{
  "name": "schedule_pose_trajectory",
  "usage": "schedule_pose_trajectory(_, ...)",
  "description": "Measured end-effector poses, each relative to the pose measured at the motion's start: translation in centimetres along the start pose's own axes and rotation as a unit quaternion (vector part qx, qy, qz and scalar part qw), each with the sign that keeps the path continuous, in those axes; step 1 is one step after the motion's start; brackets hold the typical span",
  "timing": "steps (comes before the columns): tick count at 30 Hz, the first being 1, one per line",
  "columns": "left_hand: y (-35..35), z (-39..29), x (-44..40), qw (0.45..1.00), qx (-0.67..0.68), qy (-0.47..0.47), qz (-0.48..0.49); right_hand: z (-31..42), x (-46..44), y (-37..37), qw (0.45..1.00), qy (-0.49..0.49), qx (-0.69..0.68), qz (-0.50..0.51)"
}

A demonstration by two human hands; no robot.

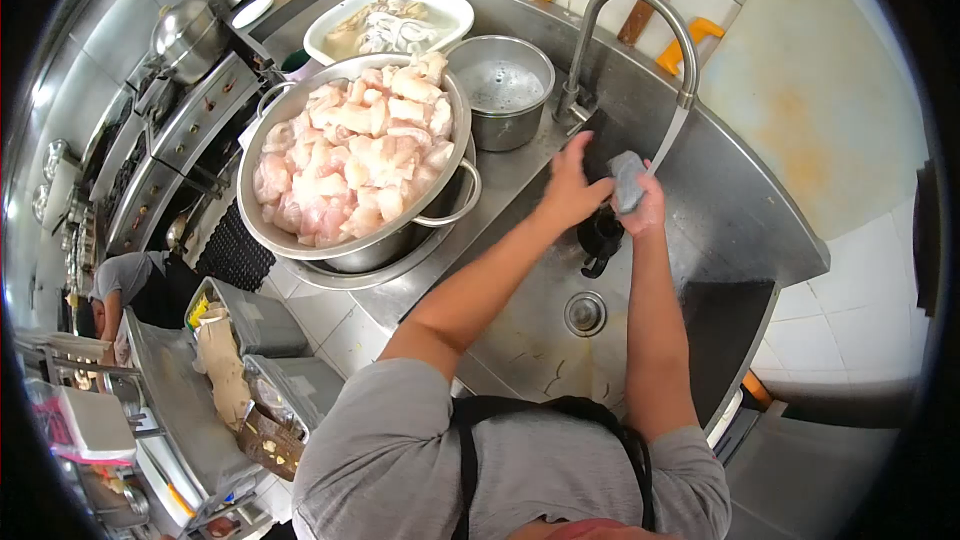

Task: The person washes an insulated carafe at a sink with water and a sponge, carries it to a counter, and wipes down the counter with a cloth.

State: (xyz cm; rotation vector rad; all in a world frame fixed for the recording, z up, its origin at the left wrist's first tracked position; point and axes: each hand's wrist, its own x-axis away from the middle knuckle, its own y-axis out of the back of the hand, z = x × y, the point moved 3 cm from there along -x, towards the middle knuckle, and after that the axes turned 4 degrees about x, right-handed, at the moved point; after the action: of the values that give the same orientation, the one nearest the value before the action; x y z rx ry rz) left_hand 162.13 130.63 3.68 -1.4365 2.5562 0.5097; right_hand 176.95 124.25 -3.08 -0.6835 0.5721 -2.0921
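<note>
My right hand (647,202) is wrapped round a grey block-like item (628,180) under the running tap (690,90). Water falls from the spout onto that hand. Just to the left, my left hand (577,185) has its fingers spread and holds nothing; its thumb is near the grey item. Below both hands, a black object (600,238) lies in the steel sink (520,325), partly hidden by my hands. The drain (585,314) shows nearer to me.
Left of the sink stands a large pot heaped with raw meat (350,155). Behind it are a steel pot (500,80) and a white tub (460,12). Orange-handled tools hang on the wall. A person (135,280) bends at the far left, near grey bins (300,390).
</note>
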Motion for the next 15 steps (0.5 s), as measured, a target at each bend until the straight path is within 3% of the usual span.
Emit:
schedule_pose_trajectory(1,1.6,0.6,0.6,1.000,0.002,-0.025,0.004,0.1,0.0,0.0,1.000,0.016,0.018,0.002)
schedule_pose_trajectory(2,2.6,2.7,1.3,0.999,-0.016,0.027,-0.019,0.1,-0.2,-0.1,0.999,0.033,0.036,0.003)
schedule_pose_trajectory(3,4.1,4.0,1.6,0.998,-0.056,0.017,-0.021,0.3,-0.4,-0.1,0.997,0.050,0.054,0.003)
schedule_pose_trajectory(4,5.6,2.2,2.4,0.990,-0.029,0.135,-0.022,0.5,-0.3,-0.6,0.995,0.092,0.028,-0.006)
schedule_pose_trajectory(6,7.0,4.6,2.8,0.986,-0.111,0.108,-0.055,-0.4,-2.5,1.3,0.990,0.085,0.098,-0.051)
schedule_pose_trajectory(7,7.5,5.2,2.7,0.984,-0.148,0.051,-0.086,-0.2,-2.7,1.7,0.985,0.081,0.133,-0.075)
schedule_pose_trajectory(9,8.0,6.0,2.5,0.988,-0.092,0.079,-0.099,0.4,-1.7,1.0,0.942,0.147,0.259,-0.156)
schedule_pose_trajectory(11,8.5,7.1,2.5,0.980,-0.155,0.074,-0.100,2.2,0.2,-1.4,0.879,0.168,0.387,-0.225)
schedule_pose_trajectory(15,8.3,5.1,3.6,0.963,-0.237,0.083,-0.102,2.8,-1.1,0.5,0.824,0.184,0.508,-0.172)
